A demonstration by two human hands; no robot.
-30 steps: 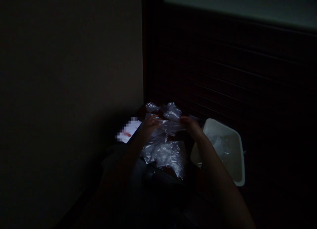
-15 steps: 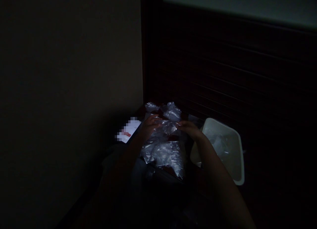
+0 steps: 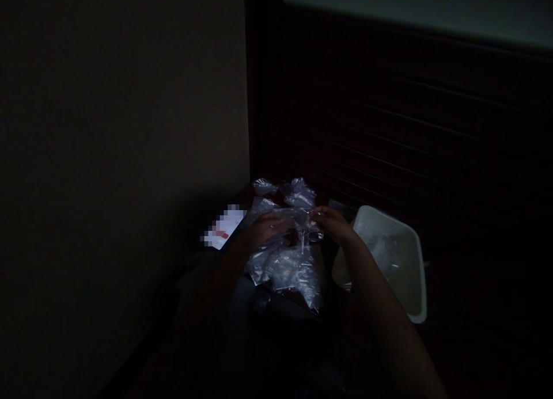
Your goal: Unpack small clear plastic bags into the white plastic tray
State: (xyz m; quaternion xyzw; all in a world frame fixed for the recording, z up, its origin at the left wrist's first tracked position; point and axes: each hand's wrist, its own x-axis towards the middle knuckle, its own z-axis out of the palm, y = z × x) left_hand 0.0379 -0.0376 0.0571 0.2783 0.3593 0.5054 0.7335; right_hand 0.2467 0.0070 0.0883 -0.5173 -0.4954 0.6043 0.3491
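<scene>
In dim light, a clear plastic bag [image 3: 294,217] is stretched between my two hands above a pile of similar bags. My right hand [image 3: 332,221] pinches its right end between thumb and fingers. At the left end, my left hand [image 3: 264,227] is closed on the film, its fingers fairly straight and partly blurred by the dark. Just below lie several crumpled clear bags [image 3: 285,268], shiny and overlapping. Behind the hands are another bunched bag [image 3: 300,193] and a smaller bag [image 3: 264,186].
A pale plastic bin [image 3: 415,272] stands at the right, beside my right forearm, with clear plastic inside. Left of the bags is a lit phone screen [image 3: 228,226], partly pixelated. A plain wall [image 3: 129,99] rises on the left, and dark slatted panelling [image 3: 389,117] behind.
My left hand has lowered slightly and its fingers have come together on the bag. The bag now looks flatter and more spread out. My right hand has barely shifted.
</scene>
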